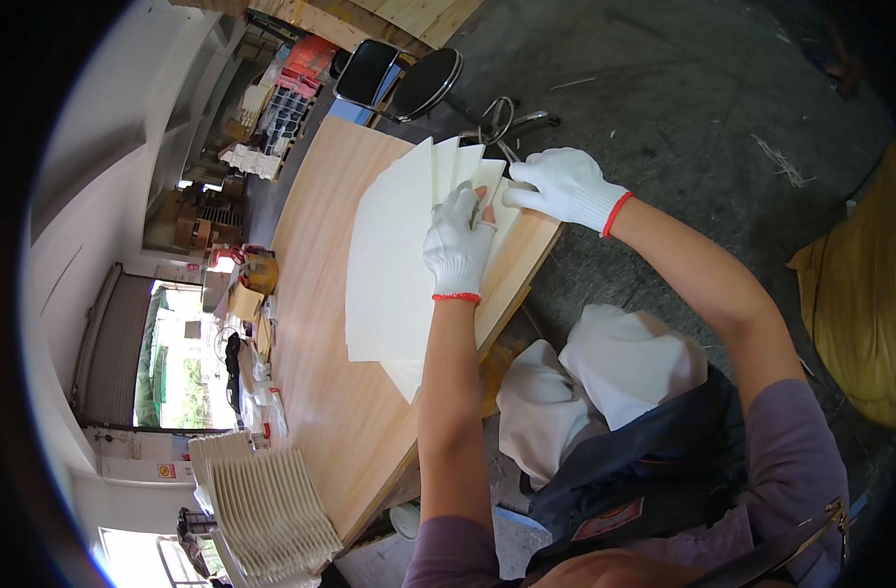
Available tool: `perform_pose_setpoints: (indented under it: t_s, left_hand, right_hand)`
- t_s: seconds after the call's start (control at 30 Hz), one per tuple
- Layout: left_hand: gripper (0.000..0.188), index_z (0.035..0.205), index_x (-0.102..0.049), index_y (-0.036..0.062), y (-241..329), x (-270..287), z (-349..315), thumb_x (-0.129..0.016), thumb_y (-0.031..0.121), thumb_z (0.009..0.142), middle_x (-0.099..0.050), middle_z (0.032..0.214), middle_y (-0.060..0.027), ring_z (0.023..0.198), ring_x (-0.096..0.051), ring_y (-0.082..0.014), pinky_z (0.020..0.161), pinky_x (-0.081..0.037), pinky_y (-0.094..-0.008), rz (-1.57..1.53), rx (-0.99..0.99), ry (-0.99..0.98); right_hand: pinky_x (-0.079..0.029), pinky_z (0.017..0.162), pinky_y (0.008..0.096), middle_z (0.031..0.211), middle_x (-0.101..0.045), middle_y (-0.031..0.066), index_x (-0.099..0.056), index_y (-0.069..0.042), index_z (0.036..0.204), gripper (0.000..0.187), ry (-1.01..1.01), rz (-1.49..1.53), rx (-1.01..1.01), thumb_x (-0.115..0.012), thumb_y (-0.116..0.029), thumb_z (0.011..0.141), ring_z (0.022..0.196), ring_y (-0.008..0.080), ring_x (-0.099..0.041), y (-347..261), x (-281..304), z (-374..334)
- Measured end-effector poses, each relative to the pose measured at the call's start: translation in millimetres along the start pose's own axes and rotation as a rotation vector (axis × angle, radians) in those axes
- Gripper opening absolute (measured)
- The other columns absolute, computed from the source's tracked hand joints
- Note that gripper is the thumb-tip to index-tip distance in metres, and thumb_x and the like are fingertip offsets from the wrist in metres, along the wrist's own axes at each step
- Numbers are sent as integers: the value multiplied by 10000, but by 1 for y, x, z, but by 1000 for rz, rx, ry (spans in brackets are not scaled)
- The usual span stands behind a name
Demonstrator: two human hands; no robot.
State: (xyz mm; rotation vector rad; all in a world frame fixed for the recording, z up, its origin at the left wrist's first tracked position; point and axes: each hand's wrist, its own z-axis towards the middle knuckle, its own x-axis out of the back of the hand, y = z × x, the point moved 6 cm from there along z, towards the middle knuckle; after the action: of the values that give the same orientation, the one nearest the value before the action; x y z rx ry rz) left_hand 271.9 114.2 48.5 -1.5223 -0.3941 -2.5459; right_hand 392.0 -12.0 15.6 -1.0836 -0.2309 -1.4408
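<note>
Several cream paper sheets (394, 255) lie fanned out on a light wooden table (325, 392). My left hand (458, 240), in a white knit glove with a red cuff, presses flat on the fanned sheets near their far ends. My right hand (564, 186), gloved the same way, pinches the edge of the outermost sheet at the table's far right corner. Both forearms are bare and come in from the lower right.
A stack of fanned cream sheets (272, 510) sits at the table's near left end. Small items (252, 294) crowd the table's left edge. Black stools (409, 78) stand beyond the table. Yellow cloth (860, 314) lies on the concrete floor at right.
</note>
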Motion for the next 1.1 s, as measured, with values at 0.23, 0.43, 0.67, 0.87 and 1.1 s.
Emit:
perform_pose_setpoints:
  t_s: [0.23,0.43,0.67,0.87,1.1]
  left_hand:
    - [296,1206,-636,200,-5,-5,0,-672,248,916,-702,1213,-74,983,-689,-357,806,-564,-457,-12,125,-34]
    - [394,1299,-531,211,-22,-6,-3,-659,276,932,-704,1198,-152,944,-700,-409,768,-565,-478,-209,240,85]
    - [389,1247,-580,82,-18,37,-67,-714,173,892,-692,1160,-151,1051,-681,-325,887,-526,-408,-450,227,334]
    - [353,1287,-557,45,-29,79,-250,-554,289,1031,-612,1200,-102,1120,-575,-211,954,-461,-359,-1678,832,293]
    - [738,1528,-309,-37,-77,120,-258,-402,523,1057,-400,1567,-228,1461,-385,-372,1168,-397,-477,-2419,1082,348]
  right_hand:
    - [-528,727,463,873,-704,136,-657,-88,895,470,60,142,-218,-518,-530,971,815,346,-696,13,8,2]
    - [-550,808,330,994,-693,57,-642,-10,1221,487,-6,1331,-843,-642,-426,969,951,192,-688,11,-16,26]
    - [-559,977,404,1219,-627,101,-610,-69,1238,291,-332,1862,-904,-614,-241,1003,1116,222,-633,-81,-93,21]
    - [-591,995,486,1358,-537,228,-444,15,1381,377,-257,1628,-1002,-512,-139,1043,1237,360,-603,-75,-108,24]
    - [-543,1063,492,1377,-552,204,-445,-6,1404,376,-278,1599,-941,-497,-94,1042,1245,333,-607,-95,-68,44]
